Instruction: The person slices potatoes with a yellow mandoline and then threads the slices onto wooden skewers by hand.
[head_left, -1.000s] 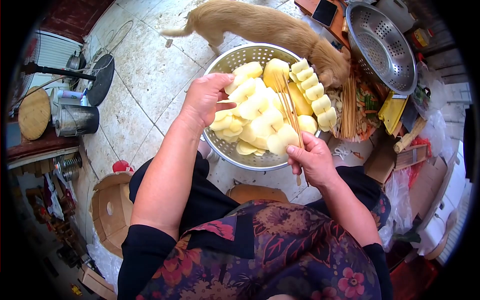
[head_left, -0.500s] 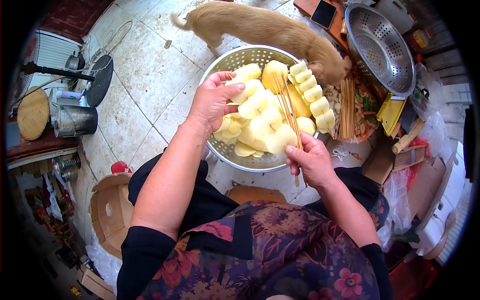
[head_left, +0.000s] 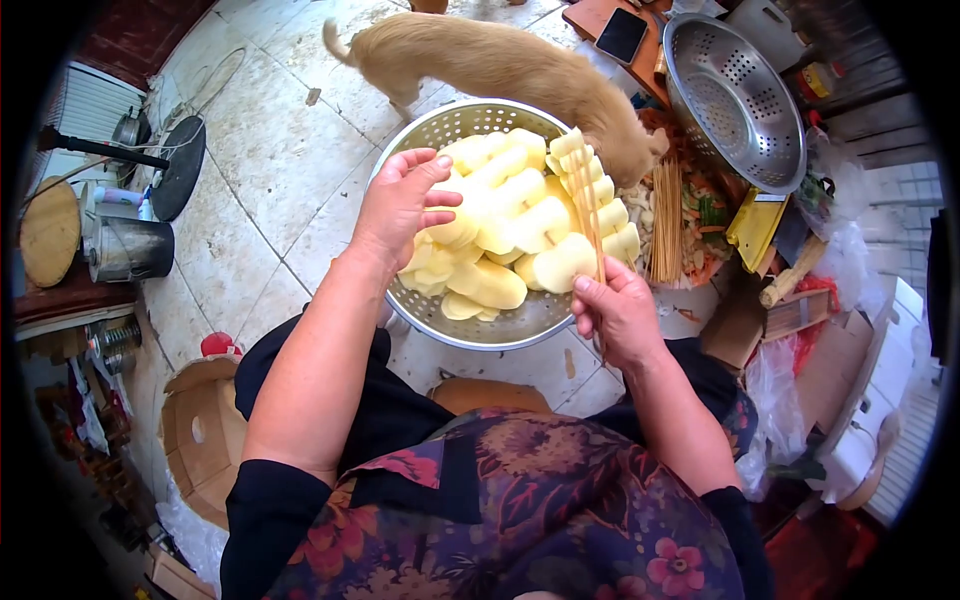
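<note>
A metal colander (head_left: 440, 322) in front of me is heaped with pale yellow potato slices (head_left: 485, 285), some in rows threaded on sticks. Over its left side, my left hand (head_left: 405, 205) is open, its fingers spread and nothing in them. My right hand (head_left: 615, 310) grips a few thin bamboo skewers (head_left: 585, 195) at the colander's right rim, their tips pointing away from me. One round potato slice (head_left: 563, 263) lies right against my right thumb. A skewered row of slices (head_left: 622, 243) rests along the right edge of the heap.
A tan dog (head_left: 490, 55) stands just behind the colander, head lowered by a bundle of bamboo skewers (head_left: 666, 225) and vegetable scraps (head_left: 708, 220). Another colander (head_left: 735, 100) and a phone (head_left: 621, 36) are at upper right. A cardboard box (head_left: 200, 440) stands at left.
My left hand has let go of the potato slices and drawn back left with its fingers spread. My right hand still holds the skewers, now more upright. The view has shifted slightly.
</note>
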